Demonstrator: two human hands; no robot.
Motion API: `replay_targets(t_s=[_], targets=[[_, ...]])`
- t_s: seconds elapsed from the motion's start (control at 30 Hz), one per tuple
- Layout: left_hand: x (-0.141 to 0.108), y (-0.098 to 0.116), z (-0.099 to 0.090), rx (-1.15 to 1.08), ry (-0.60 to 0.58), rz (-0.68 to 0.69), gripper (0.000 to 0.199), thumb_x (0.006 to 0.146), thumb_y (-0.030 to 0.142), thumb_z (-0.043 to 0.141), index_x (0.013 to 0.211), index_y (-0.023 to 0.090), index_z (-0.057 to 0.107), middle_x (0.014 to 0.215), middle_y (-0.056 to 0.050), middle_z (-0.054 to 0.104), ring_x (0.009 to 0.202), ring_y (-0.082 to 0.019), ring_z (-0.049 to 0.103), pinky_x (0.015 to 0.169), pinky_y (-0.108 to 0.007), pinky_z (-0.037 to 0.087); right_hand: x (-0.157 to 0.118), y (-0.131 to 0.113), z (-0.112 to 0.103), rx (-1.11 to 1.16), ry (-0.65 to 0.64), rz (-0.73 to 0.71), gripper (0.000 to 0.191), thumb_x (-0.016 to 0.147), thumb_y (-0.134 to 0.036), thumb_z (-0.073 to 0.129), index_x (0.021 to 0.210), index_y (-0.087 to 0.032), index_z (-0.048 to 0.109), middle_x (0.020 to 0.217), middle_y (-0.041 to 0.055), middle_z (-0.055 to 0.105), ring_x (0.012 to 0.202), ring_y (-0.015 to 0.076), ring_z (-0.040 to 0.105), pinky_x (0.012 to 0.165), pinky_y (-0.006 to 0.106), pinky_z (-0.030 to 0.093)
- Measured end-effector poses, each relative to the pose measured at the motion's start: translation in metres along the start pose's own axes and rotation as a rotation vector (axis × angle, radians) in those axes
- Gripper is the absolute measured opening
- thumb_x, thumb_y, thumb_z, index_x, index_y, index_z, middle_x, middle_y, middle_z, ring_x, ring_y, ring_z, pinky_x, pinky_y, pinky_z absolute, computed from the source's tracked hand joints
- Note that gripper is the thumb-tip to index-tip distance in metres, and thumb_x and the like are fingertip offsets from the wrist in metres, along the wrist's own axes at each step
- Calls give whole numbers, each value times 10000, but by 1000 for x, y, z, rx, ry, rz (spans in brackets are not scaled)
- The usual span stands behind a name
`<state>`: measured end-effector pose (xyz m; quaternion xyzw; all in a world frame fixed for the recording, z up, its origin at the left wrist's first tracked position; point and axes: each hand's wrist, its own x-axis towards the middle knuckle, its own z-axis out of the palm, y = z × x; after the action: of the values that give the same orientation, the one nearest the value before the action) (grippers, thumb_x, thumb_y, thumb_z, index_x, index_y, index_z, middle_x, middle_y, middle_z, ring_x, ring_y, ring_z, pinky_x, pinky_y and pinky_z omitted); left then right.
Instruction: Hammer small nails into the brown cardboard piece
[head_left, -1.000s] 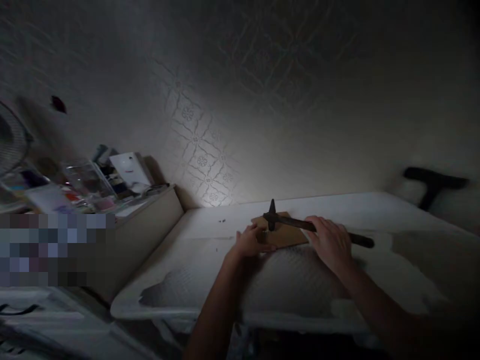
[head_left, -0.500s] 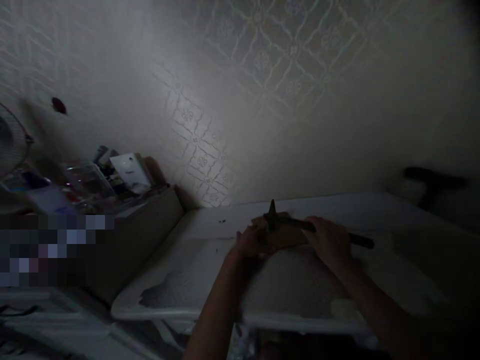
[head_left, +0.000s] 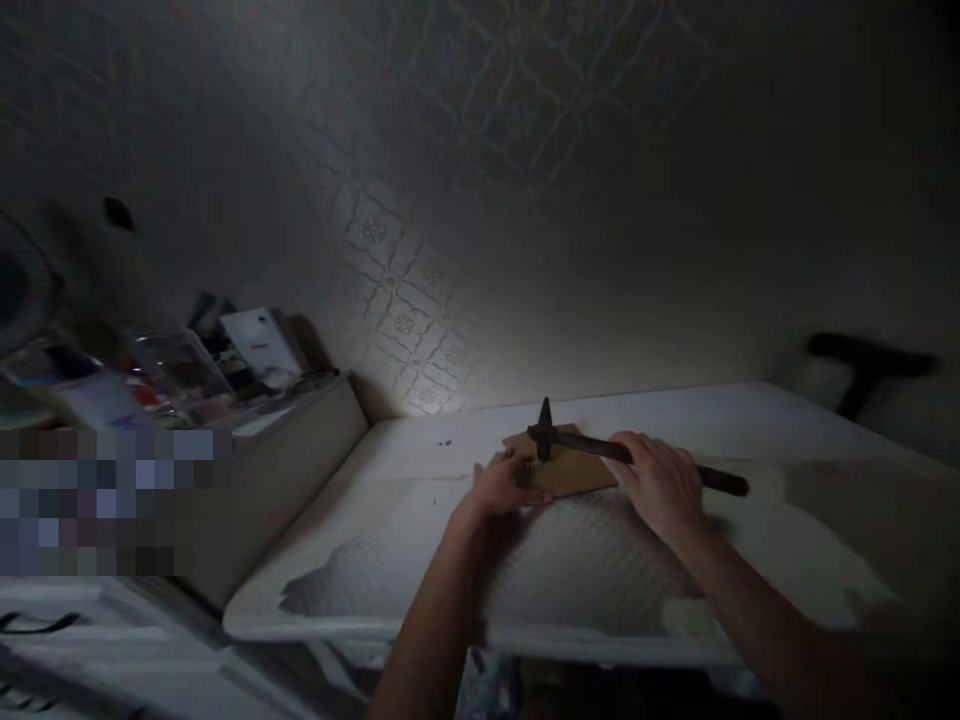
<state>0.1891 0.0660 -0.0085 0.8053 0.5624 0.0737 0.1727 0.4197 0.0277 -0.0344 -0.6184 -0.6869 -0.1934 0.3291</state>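
Note:
A dark hammer (head_left: 585, 443) lies across the grasp of my right hand (head_left: 664, 485), its handle end sticking out to the right. The hammer head is over the left part of a brown flat board (head_left: 577, 470), which rests on the white table (head_left: 390, 520). My left hand (head_left: 501, 485) is at the board's left edge, thumb and fingers around a small row of pale points (head_left: 534, 463) beside the hammer head. Whether those fingers pinch one of the points is too small to tell.
Small dark bits (head_left: 445, 442) lie on the table, left of the board. A cabinet (head_left: 300, 470) at the left bears a white box (head_left: 262, 342) and a clear container (head_left: 184, 370). A dark T-shaped object (head_left: 866, 362) stands at the right.
Light on the table and hands is brighter, while the upper wall is darker. My hands, the hammer and the board show no clear movement.

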Motion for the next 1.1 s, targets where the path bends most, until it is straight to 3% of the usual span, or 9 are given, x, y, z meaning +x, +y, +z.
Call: replay_targets(t_s=[1.1], targets=[[1, -2, 1, -5, 15, 26, 797, 640, 651, 610, 1322, 297, 399, 1431, -95, 334, 1316, -347, 271, 1049, -610, 148, 0, 2, 2, 6, -30, 11, 161, 840, -270, 453, 963, -212, 538, 865, 40, 636, 827, 198, 555, 717, 319, 309]])
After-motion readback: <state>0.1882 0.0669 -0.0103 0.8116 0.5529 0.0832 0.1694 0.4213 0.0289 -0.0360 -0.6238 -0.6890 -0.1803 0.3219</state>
